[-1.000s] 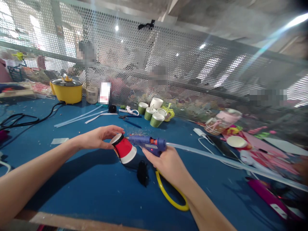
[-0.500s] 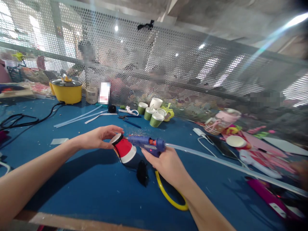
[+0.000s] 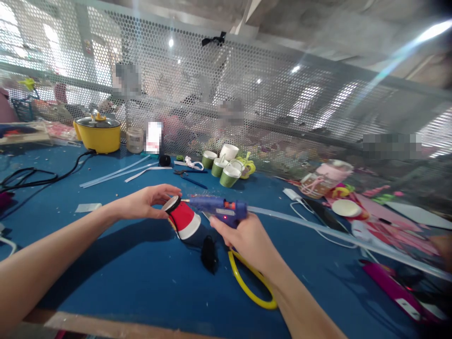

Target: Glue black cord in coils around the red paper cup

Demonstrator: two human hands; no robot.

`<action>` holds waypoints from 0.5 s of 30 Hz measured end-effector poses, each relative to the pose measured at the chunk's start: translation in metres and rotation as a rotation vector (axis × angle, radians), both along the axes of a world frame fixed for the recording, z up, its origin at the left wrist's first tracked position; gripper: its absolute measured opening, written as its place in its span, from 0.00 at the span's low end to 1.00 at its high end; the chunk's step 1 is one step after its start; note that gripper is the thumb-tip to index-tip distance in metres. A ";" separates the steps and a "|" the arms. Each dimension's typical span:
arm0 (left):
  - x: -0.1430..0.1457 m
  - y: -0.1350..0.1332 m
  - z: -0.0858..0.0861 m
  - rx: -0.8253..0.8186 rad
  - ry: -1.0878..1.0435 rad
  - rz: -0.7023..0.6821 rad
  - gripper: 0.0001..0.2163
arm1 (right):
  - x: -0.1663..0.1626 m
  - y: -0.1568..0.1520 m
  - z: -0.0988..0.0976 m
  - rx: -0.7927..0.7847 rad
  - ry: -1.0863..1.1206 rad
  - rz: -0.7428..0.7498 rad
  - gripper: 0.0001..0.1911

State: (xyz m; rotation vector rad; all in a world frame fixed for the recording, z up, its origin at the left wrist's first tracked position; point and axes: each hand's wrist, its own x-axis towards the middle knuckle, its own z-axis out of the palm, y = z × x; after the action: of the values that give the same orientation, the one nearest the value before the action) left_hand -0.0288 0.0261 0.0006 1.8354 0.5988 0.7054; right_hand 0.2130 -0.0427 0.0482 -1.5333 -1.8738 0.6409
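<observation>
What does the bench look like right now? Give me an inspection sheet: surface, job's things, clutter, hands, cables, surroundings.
Surface: blue table top, speckled with small scraps.
Job's things: red paper cup, tilted, base up; blue glue gun, nozzle at the cup's base, clear glue stick trailing from its back.
Clutter: green cups, yellow pot, glass jar, black lump near the cup, pink craft pieces at right.
Hands: left hand grips the cup's base; right hand holds the glue gun.
Cables: yellow cable loops under the right hand; black cord runs to the pot.
Surroundings: perforated metal screen; people behind it, blurred.
</observation>
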 end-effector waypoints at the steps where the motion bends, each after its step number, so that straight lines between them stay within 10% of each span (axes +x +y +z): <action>1: 0.000 0.000 0.000 -0.008 0.003 0.005 0.25 | 0.002 0.002 0.001 -0.029 0.033 0.002 0.18; 7: 0.000 0.000 0.001 0.008 0.026 0.051 0.25 | 0.025 0.030 -0.009 -0.089 0.259 -0.069 0.14; 15: 0.000 -0.003 0.005 0.061 0.070 0.112 0.24 | 0.046 0.073 -0.043 -0.124 -0.024 -0.297 0.16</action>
State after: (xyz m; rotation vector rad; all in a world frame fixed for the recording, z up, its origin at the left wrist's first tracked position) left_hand -0.0284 0.0236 0.0061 1.9007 0.7377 0.7431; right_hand 0.2587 0.0299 0.0056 -1.8602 -1.6028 0.6113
